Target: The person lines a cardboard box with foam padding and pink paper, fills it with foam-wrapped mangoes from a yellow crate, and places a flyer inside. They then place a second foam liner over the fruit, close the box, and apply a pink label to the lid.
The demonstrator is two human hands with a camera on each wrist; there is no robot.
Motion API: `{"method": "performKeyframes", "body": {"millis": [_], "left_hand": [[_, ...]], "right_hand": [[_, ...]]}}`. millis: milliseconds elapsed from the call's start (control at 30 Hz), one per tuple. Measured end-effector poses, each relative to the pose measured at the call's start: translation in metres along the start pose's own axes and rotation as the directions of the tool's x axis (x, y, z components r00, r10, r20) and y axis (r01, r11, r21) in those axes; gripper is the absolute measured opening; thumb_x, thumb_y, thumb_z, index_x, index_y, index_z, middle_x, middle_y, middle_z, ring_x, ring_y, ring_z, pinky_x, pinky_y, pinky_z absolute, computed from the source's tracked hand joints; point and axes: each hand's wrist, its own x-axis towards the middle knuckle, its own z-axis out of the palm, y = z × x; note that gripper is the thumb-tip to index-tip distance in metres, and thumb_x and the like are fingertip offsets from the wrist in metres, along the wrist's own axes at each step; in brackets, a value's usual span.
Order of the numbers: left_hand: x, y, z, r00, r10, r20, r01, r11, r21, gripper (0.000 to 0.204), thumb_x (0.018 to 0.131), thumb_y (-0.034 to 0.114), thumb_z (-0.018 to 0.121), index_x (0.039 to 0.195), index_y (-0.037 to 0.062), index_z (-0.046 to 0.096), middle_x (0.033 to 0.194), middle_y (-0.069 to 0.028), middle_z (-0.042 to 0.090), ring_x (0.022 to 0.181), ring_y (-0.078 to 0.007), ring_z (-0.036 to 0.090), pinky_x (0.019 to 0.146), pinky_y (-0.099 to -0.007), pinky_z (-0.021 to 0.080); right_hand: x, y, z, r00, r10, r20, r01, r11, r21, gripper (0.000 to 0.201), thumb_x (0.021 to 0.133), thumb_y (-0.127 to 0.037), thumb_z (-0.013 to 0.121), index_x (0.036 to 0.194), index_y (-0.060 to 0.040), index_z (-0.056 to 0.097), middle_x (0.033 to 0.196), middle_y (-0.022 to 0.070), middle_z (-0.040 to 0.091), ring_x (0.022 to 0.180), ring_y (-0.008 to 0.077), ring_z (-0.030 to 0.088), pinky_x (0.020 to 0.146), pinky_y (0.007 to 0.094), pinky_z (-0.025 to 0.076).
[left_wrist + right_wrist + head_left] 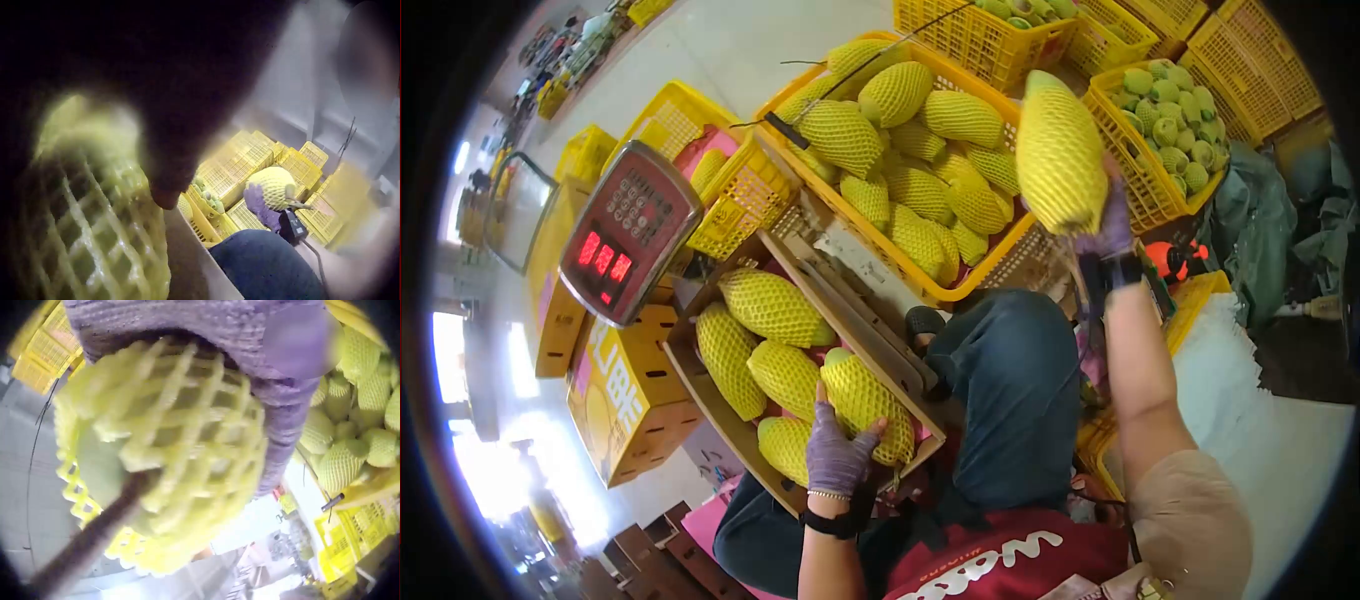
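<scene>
A long green fruit in a yellow foam net (pixel 1060 150) is raised in my right hand (pixel 1112 215), whose purple-gloved fingers curl round it near its lower end. In the right wrist view, the brown stem (pixel 94 531) sticks out of the net. My left hand (pixel 840 450), in a purple glove with bare fingertips, rests against a netted fruit (pixel 865 400) in the cardboard box (pixel 920 450), index finger and thumb spread. Several more netted fruits (pixel 770 305) lie in this box. In the left wrist view a netted fruit (pixel 94 231) is close up, beside a dark blurred finger.
Ahead stands a big yellow crate (pixel 960 290) piled with netted fruits. A scale (pixel 630 235) with a lit red display is at the left, above a yellow printed carton (pixel 625 400). At the right, a crate (pixel 1135 190) holds small green fruits. My bent knee (pixel 1020 330) lies between the hands.
</scene>
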Motion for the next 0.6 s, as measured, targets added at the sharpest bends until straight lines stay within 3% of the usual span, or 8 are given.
{"method": "performKeyframes", "body": {"millis": [133,333,367,400,467,500,533,600], "left_hand": [[0.009,0.000,-0.002,0.998,0.051,0.025,-0.051,0.999,-0.005,0.107,0.069,0.031,0.084,0.149,0.0051,0.018,0.121,-0.0234,0.060,0.107,-0.0322,0.062,0.088,-0.0372,0.050],[0.013,-0.005,-0.005,0.996,0.081,0.042,-0.081,0.997,0.002,0.108,0.069,0.031,0.085,0.148,0.0021,0.017,0.115,-0.0215,0.064,0.101,-0.0320,0.065,0.085,-0.0374,0.051],[0.013,-0.003,-0.005,0.997,0.060,0.047,-0.060,0.998,-0.005,0.112,0.066,0.038,0.084,0.148,-0.0004,0.017,0.116,-0.0241,0.061,0.101,-0.0351,0.064,0.085,-0.0385,0.051],[0.013,-0.003,-0.005,0.998,0.036,0.054,-0.035,0.999,-0.010,0.116,0.064,0.044,0.084,0.147,-0.0030,0.018,0.118,-0.0267,0.059,0.101,-0.0381,0.063,0.084,-0.0396,0.051],[0.016,-0.001,-0.004,0.997,0.044,0.056,-0.043,0.999,-0.026,0.116,0.064,0.043,0.084,0.147,-0.0028,0.017,0.117,-0.0270,0.059,0.101,-0.0381,0.063,0.085,-0.0393,0.051],[0.016,0.006,-0.007,0.997,0.031,0.077,-0.028,0.999,-0.036,0.114,0.065,0.038,0.085,0.148,-0.0006,0.017,0.117,-0.0245,0.061,0.104,-0.0336,0.063,0.087,-0.0373,0.050],[0.017,0.010,-0.009,0.995,0.018,0.096,-0.013,0.999,-0.046,0.113,0.066,0.032,0.087,0.149,0.0017,0.016,0.117,-0.0220,0.062,0.106,-0.0291,0.063,0.090,-0.0353,0.050],[0.018,0.001,-0.007,0.996,0.027,0.091,-0.019,0.996,-0.087,0.114,0.065,0.032,0.087,0.149,0.0013,0.016,0.120,-0.0224,0.061,0.108,-0.0289,0.062,0.091,-0.0354,0.049]], "right_hand": [[0.067,0.012,-0.016,0.962,0.163,-0.221,-0.212,0.952,-0.222,0.059,0.079,-0.036,0.071,0.125,-0.0036,0.052,0.117,0.0138,0.062,0.103,0.0261,0.063,0.089,0.0417,0.054],[0.121,0.070,-0.044,0.874,0.355,-0.332,-0.427,0.887,-0.176,0.054,0.080,-0.030,0.072,0.123,-0.0041,0.054,0.114,0.0127,0.064,0.100,0.0263,0.064,0.090,0.0397,0.052],[0.131,0.084,-0.071,0.932,0.332,-0.142,-0.360,0.885,-0.296,0.068,0.078,-0.027,0.075,0.134,-0.0038,0.045,0.120,0.0144,0.061,0.104,0.0260,0.062,0.090,0.0404,0.052],[0.133,0.086,-0.072,0.934,0.327,-0.146,-0.357,0.887,-0.295,0.068,0.078,-0.027,0.075,0.134,-0.0038,0.045,0.120,0.0144,0.061,0.104,0.0260,0.062,0.090,0.0404,0.052],[0.134,0.102,-0.064,0.890,0.345,-0.299,-0.455,0.710,-0.537,0.087,0.074,-0.025,0.079,0.144,-0.0050,0.031,0.128,0.0173,0.054,0.110,0.0272,0.058,0.091,0.0404,0.051],[0.133,0.098,-0.046,0.851,0.411,-0.326,-0.524,0.629,-0.574,0.100,0.071,-0.025,0.081,0.149,-0.0065,0.021,0.135,0.0197,0.047,0.115,0.0289,0.054,0.092,0.0393,0.050],[0.136,0.102,-0.043,0.830,0.437,-0.348,-0.556,0.583,-0.592,0.098,0.071,-0.027,0.081,0.148,-0.0060,0.024,0.136,0.0203,0.046,0.117,0.0297,0.053,0.091,0.0387,0.050],[0.142,0.115,-0.041,0.828,0.427,-0.362,-0.548,0.485,-0.681,0.097,0.071,-0.028,0.081,0.147,-0.0059,0.025,0.134,0.0205,0.048,0.118,0.0303,0.052,0.093,0.0394,0.048]]}}
